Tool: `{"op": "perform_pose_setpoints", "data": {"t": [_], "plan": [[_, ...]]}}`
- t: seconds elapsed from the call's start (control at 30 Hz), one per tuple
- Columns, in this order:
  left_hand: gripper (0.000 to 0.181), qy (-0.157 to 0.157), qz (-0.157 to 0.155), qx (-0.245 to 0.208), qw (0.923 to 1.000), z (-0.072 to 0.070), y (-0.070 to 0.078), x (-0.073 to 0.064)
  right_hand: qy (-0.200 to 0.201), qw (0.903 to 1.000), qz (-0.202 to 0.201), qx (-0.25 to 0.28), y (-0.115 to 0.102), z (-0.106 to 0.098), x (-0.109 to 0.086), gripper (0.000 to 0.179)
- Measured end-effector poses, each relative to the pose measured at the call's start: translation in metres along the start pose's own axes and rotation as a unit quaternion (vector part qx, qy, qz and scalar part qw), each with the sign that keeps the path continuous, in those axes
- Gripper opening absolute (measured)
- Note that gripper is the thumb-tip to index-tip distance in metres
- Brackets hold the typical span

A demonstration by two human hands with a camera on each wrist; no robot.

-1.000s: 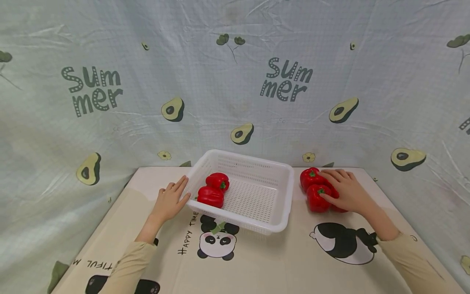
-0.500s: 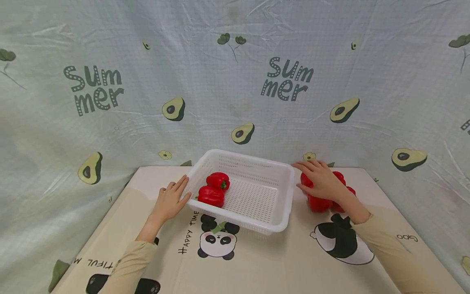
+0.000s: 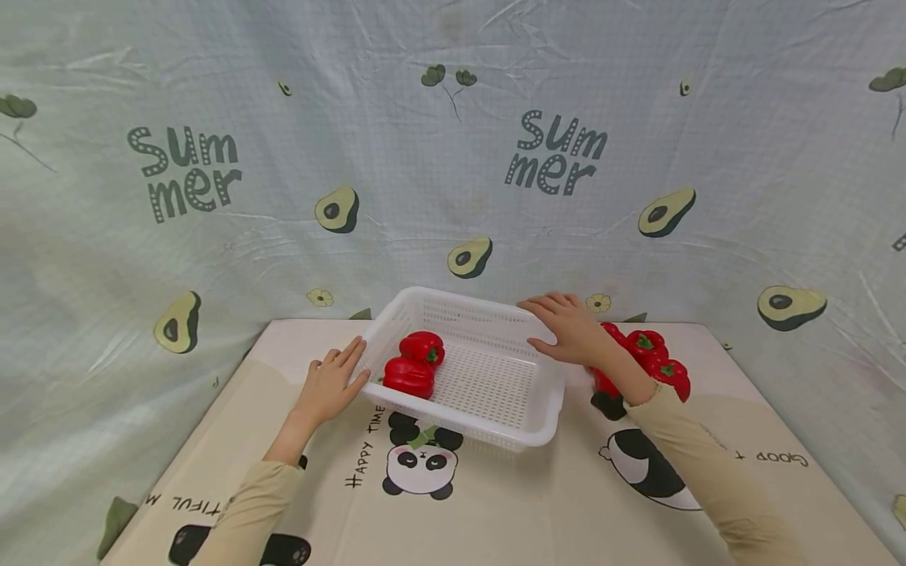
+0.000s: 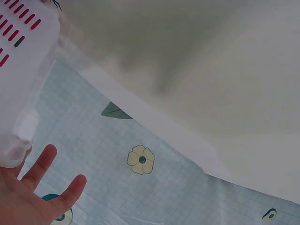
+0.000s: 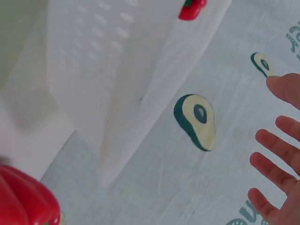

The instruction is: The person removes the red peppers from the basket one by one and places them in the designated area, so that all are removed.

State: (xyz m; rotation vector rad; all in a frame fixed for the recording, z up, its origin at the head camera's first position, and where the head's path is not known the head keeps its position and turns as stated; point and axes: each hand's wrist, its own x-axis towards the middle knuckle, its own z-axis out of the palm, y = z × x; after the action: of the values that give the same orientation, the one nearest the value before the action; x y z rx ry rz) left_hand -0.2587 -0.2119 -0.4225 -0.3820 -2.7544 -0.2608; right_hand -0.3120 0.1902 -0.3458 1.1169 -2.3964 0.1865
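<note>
A white plastic basket (image 3: 453,417) with slotted walls stands at the table's middle. Two red bell peppers, one (image 3: 408,378) in front of the other (image 3: 421,346), lie at its left end. My left hand (image 3: 325,391) rests its fingers on the basket's left rim; straight, spread fingers (image 4: 41,166) show beside the basket corner in the left wrist view. My right hand (image 3: 572,332) hangs over the basket's right back corner, holding nothing. In the right wrist view its fingers (image 5: 276,145) are spread, apart from the basket wall (image 5: 108,79).
Several red bell peppers (image 3: 646,344) are grouped right of the basket, partly hidden behind the right forearm. The table (image 3: 495,511) has a beige cloth printed with pandas. A pale curtain (image 3: 396,157) with avocado prints hangs right behind the table and along its sides.
My right hand has moved left from the bell peppers on the right to above the basket's right end, uncovering some of them. My left hand and the basket have stayed put.
</note>
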Motion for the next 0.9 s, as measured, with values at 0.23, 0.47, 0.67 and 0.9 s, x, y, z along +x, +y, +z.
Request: {"op": "perform_pose_setpoints", "data": {"t": [0.23,0.47,0.67,0.9], "plan": [[0.054,0.004,-0.002,0.000,1.0000,0.000,0.001,0.001,-0.002,0.9999,-0.009,-0.008,-0.008,0.009,0.024,0.050],[0.054,0.000,-0.002,0.006,1.0000,-0.002,0.001,0.002,-0.006,0.9999,-0.012,-0.005,-0.020,0.016,0.048,0.047],[0.055,0.001,-0.001,0.003,1.0000,-0.003,0.002,0.002,-0.003,0.9998,-0.019,0.000,-0.029,0.027,0.066,0.044],[0.055,-0.010,-0.004,-0.001,0.9999,-0.001,0.001,0.002,-0.019,0.9997,-0.011,-0.014,-0.040,0.047,0.081,0.042]]}}
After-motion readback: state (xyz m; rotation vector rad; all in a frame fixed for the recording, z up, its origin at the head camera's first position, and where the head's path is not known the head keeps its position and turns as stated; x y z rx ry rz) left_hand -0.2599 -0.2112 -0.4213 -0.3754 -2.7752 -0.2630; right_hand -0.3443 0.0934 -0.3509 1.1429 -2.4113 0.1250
